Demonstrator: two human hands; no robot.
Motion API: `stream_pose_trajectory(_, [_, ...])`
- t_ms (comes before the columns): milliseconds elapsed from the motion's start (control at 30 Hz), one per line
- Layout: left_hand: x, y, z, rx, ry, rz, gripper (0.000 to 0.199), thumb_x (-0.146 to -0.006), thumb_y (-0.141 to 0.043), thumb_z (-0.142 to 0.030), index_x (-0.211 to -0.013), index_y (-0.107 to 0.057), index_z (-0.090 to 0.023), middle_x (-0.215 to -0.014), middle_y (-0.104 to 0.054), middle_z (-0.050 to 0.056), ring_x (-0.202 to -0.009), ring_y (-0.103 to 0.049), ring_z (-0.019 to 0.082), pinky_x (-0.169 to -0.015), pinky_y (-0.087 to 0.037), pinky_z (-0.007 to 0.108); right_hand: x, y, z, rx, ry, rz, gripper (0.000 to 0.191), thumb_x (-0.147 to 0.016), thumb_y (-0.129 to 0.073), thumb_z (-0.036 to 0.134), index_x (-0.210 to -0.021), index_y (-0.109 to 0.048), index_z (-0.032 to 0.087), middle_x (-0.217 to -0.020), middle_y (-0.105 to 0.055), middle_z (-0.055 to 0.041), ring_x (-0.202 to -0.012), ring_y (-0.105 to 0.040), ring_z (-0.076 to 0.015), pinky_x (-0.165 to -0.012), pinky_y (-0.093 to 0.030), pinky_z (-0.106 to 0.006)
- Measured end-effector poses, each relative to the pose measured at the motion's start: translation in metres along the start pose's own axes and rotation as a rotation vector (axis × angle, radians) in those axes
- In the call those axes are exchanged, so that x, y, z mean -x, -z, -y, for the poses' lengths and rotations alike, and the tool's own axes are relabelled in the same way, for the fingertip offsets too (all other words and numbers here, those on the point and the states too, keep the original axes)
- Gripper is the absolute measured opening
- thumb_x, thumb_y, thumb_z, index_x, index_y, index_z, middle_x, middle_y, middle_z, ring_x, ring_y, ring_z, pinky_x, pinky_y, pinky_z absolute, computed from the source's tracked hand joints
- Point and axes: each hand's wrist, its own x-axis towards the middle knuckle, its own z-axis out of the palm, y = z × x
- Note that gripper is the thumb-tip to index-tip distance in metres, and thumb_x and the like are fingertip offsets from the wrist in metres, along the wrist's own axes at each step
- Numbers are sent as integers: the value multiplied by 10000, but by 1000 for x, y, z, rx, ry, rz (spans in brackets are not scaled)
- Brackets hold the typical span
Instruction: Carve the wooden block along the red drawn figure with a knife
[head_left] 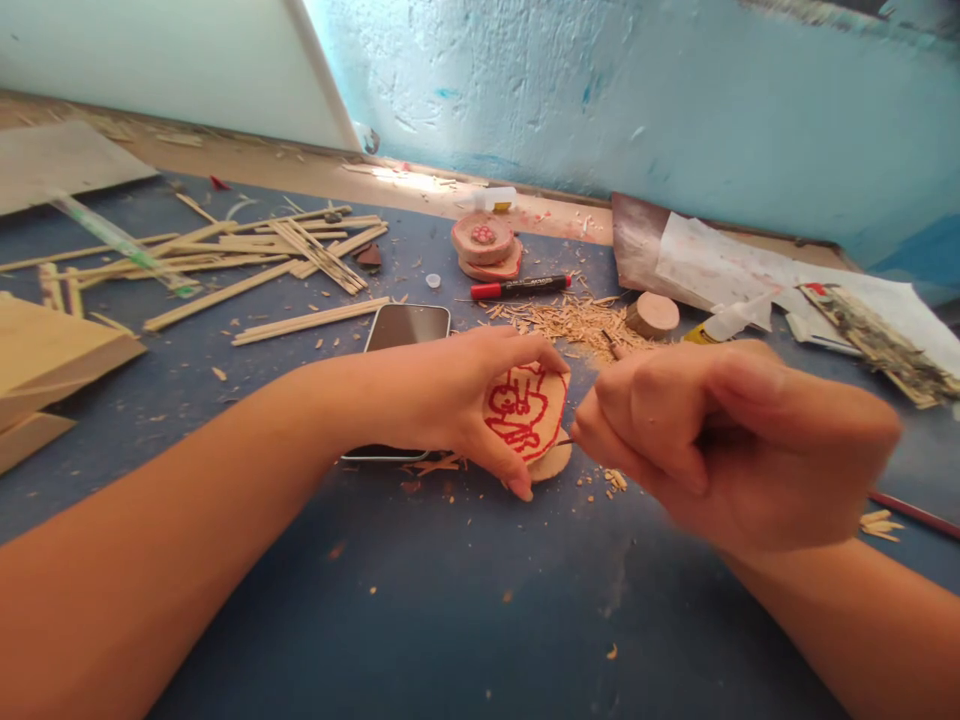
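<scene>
My left hand (491,390) grips a wood slice (529,410) by its edges, thumb on the near side and fingers on the far side. Red marker lines form a drawing on its face. A second pale wood slice (553,462) shows beneath it. My right hand (720,430) is closed around a tool of which only a thin dark metal tip (565,441) shows, at the right edge of the slice. The fist hides the rest of that tool. Under my left forearm lies a phone (409,328), partly covered.
Behind the hands are wood shavings (577,322), a red-and-black marker (521,287), a small wood round (652,315) and stacked slices (486,245). Wooden sticks (262,250) lie at left near cardboard (60,350). A glue bottle (724,320) and papers (712,262) are at right.
</scene>
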Motion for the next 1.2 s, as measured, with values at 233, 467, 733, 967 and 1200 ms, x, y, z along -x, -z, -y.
stream_pose_trajectory(233, [-1, -1, 2, -1, -13, -4, 1085, -626, -1088, -712, -1557, -649, -369, -1439, -735, 38, -1304, -683, 352, -1070, -526, 414, 0, -2, -1, -48, 43, 45, 596, -1135, -580, 412, -593, -482, 185, -549, -465, -5, -522, -462, -120, -569, -420, -338])
stream_pose_trajectory(467, [-1, -1, 3, 18, -37, -8, 1046, -659, -1090, -666, -1551, -652, -340, -1499, -737, 47, -1334, -679, 339, -1097, -506, 397, 1, -7, -1, 94, 73, 13, 601, -1159, -553, 349, -590, -466, 175, -537, -471, 2, -542, -448, -113, -585, -405, -336])
stream_pose_trajectory(733, [-2, -1, 4, 6, -20, 7, 1058, -667, -1080, -667, -1575, -630, -363, -1458, -745, 30, -1315, -678, 338, -1058, -497, 379, -15, 6, -12, -265, 2, 0, 594, -1079, -621, 370, -554, -397, 205, -525, -264, 42, -466, -299, -92, -472, -302, -297])
stream_pose_trajectory(967, [-1, -1, 4, 23, -63, 9, 992, -706, -1066, -673, -1535, -639, -337, -1462, -749, 45, -1310, -692, 330, -1067, -510, 378, -30, 6, -34, -334, 80, 148, 658, -1101, -587, 498, -568, -318, 221, -504, -234, 68, -403, -239, -70, -402, -280, -238])
stream_pose_trajectory(1200, [1, -1, 4, -5, -27, 6, 1082, -682, -1065, -708, -1601, -612, -359, -1543, -709, 65, -1382, -657, 366, -1119, -500, 415, -12, -1, 10, -84, -69, 35, 635, -1106, -641, 388, -540, -425, 199, -509, -386, 7, -493, -414, -109, -504, -378, -301])
